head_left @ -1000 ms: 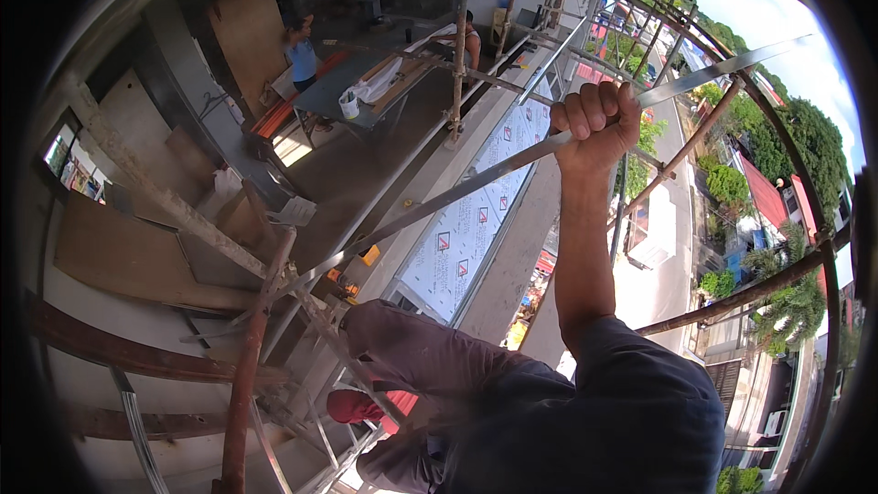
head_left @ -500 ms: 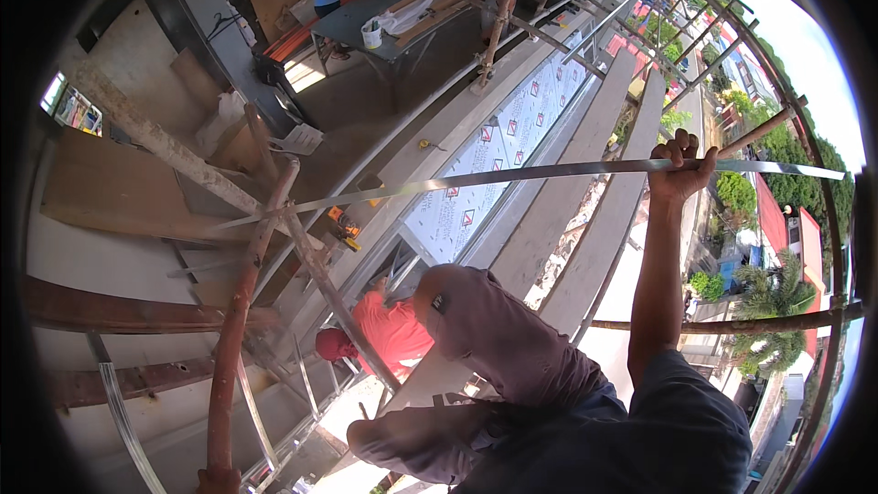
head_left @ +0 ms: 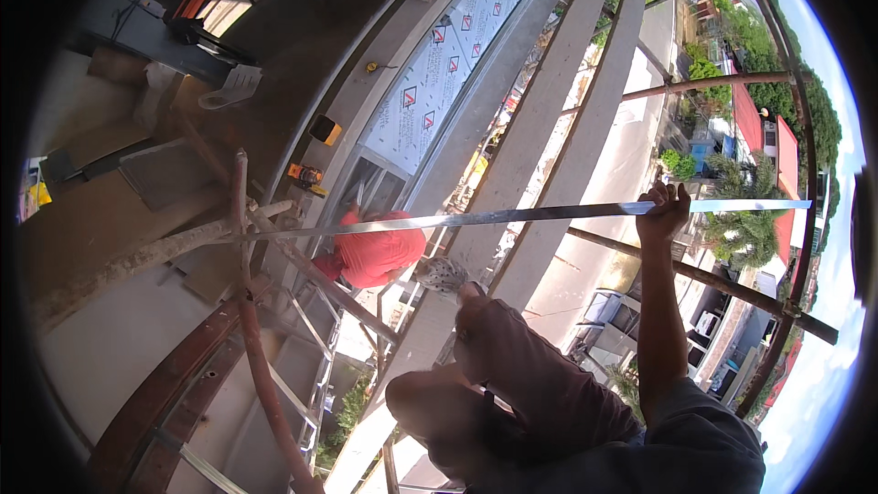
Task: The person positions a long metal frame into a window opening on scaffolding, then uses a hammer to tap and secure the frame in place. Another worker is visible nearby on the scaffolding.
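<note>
My right hand, raised on an outstretched arm, is closed around a long, thin, shiny metal strip. The strip runs nearly level across the view. Its right end sticks out a little past my fist, and its far left end crosses in front of the scaffold poles. My bent knees show below the strip. Beyond one knee is a grey speckled thing whose kind I cannot make out. My left hand does not show.
Two long planks slope away above a street. A co-worker in a red shirt is lower down, partly behind the strip. An orange-yellow power tool and a tape measure lie on the ledge beside a film-covered panel.
The view has shifted, with the planks and ledge sliding left and up. My right hand and the strip sit lower in the picture. The right hand still grips the strip.
</note>
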Motion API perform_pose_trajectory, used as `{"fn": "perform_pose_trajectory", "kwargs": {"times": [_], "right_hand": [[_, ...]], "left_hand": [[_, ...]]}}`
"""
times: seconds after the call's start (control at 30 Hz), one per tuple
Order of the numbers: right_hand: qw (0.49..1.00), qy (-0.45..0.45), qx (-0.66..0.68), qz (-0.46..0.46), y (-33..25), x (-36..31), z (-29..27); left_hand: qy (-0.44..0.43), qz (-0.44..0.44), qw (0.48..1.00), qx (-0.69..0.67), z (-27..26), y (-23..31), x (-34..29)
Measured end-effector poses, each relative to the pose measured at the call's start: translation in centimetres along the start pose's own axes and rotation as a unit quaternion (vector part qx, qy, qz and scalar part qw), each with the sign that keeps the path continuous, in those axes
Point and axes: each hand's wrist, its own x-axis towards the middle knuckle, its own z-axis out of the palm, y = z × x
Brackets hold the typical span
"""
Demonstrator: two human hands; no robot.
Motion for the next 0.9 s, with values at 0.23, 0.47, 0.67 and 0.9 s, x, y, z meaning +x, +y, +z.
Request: {"fn": "perform_pose_trajectory", "kwargs": {"times": [0.23, 0.47, 0.67, 0.9], "right_hand": [[0.998, 0.039, -0.031, 0.033, -1.2, -2.3, -0.3], [0.980, 0.136, -0.145, -0.002, -2.2, -4.5, 2.0], [0.987, 0.153, -0.026, 0.039, -4.5, -6.4, 5.7], [0.989, 0.139, -0.052, 0.016, -6.9, -4.6, 5.6]], "left_hand": [[-0.215, -0.341, 0.855, -0.326, -5.6, 1.4, 2.2], [-0.267, -0.319, 0.839, -0.350, -9.9, 0.7, 4.4], [-0.305, -0.229, 0.843, -0.380, -9.0, -0.7, 4.1], [-0.288, -0.248, 0.832, -0.404, -10.9, 1.0, 6.7]]}}
